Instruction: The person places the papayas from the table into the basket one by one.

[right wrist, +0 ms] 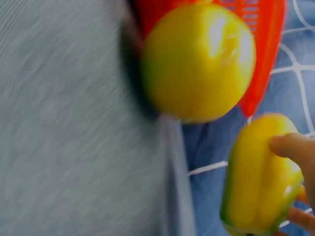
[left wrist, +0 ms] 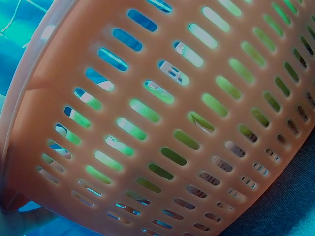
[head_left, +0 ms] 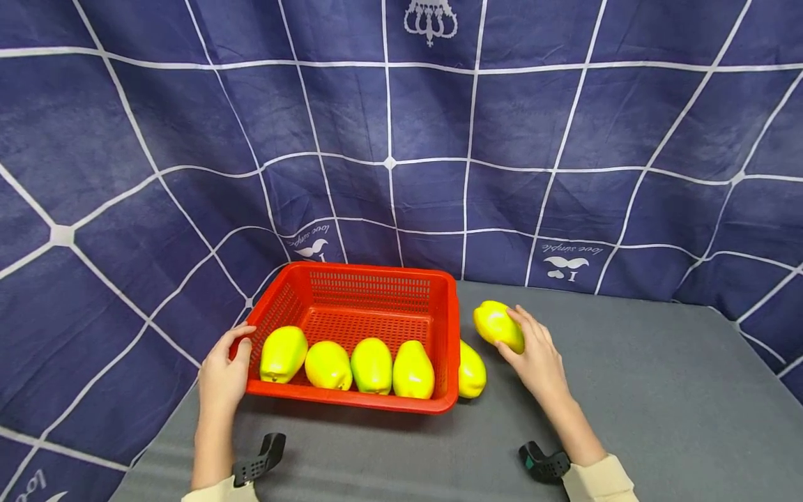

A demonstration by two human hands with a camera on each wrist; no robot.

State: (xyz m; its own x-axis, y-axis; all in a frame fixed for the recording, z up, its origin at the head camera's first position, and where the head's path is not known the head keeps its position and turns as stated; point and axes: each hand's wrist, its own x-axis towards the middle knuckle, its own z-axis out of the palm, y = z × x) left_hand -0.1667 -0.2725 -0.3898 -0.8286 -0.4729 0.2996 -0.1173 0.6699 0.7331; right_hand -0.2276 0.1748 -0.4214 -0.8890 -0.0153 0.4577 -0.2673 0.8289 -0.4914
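A red plastic basket (head_left: 370,275) stands on the grey table, with several yellow-green papayas (head_left: 373,366) lined up along its near side. My left hand (head_left: 224,369) grips the basket's rim at the left. The left wrist view is filled by the basket's slotted wall (left wrist: 147,123), with papayas showing through the slots. Beyond the basket's right side, my right hand (head_left: 533,355) holds a papaya (head_left: 495,325) between thumb and fingers. Another papaya (head_left: 472,371) lies against the outside of the right wall, partly hidden by it. The right wrist view shows both the held papaya (right wrist: 261,177) and the lying papaya (right wrist: 197,64).
A dark blue cloth (head_left: 426,118) with white grid lines hangs behind and at the left of the grey table (head_left: 659,390). Black bands (head_left: 544,464) sit around both wrists.
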